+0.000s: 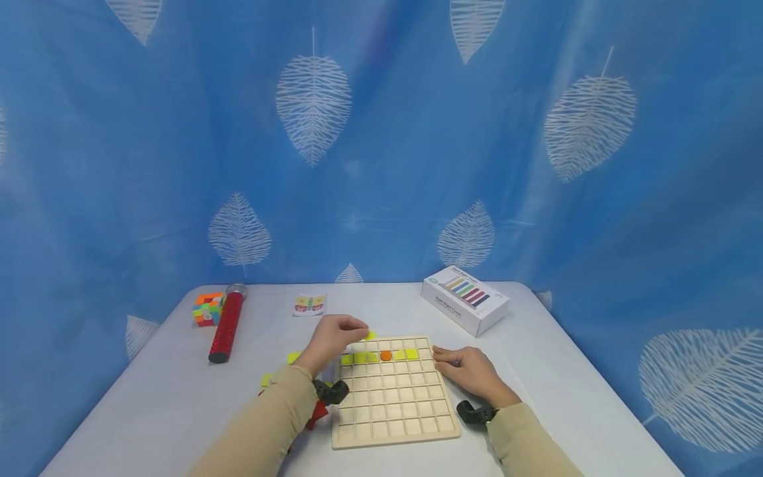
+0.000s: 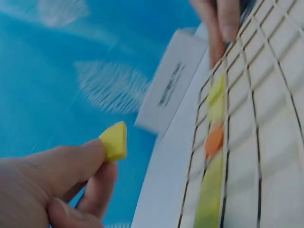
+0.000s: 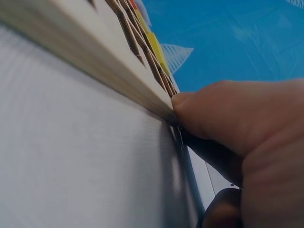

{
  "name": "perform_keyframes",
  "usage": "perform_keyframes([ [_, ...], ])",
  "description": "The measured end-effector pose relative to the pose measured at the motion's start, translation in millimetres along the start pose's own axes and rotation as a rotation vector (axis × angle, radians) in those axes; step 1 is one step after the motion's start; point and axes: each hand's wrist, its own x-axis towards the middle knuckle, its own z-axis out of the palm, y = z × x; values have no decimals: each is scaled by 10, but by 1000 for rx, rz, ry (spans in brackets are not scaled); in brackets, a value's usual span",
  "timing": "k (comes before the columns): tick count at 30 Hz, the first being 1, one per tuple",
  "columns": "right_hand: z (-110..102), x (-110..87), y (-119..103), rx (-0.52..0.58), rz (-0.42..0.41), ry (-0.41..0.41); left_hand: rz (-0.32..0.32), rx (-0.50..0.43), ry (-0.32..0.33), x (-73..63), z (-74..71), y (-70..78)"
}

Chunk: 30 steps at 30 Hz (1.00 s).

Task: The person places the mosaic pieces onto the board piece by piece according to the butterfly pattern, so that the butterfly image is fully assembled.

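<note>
My left hand [image 1: 330,338] pinches a small yellow tile [image 2: 115,141] between thumb and fingertip, raised over the far left edge of a wooden grid board [image 1: 393,434]. One side of the tile looks curved in the left wrist view. A row near the board's far edge holds several yellow tiles [image 1: 359,358] and an orange round piece [image 1: 386,356]. My right hand [image 1: 473,374] grips the board's right edge near the far corner, thumb tip at the rim and another finger lower against the side.
Loose yellow pieces [image 1: 265,380] and red pieces [image 1: 318,414] lie left of the board, partly behind the left sleeve. Farther back are a puzzle cube [image 1: 208,310], a red glittery tube [image 1: 227,328], a picture card [image 1: 309,305] and a white box [image 1: 465,300]. A blue leaf-patterned curtain [image 1: 381,132] hangs behind.
</note>
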Motion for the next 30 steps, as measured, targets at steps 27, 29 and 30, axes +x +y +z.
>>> perform_keyframes([
  [27, -39, 27, 34, 20, -76, -25, 152, 373, -100, 393, 1117, 226],
  [29, -47, 9, 46, 22, -63, -25, 160, 429, -110, 409, 1139, 254],
  [30, -50, -2, 55, 20, -55, -27, 169, 455, -119, 418, 1151, 268],
])
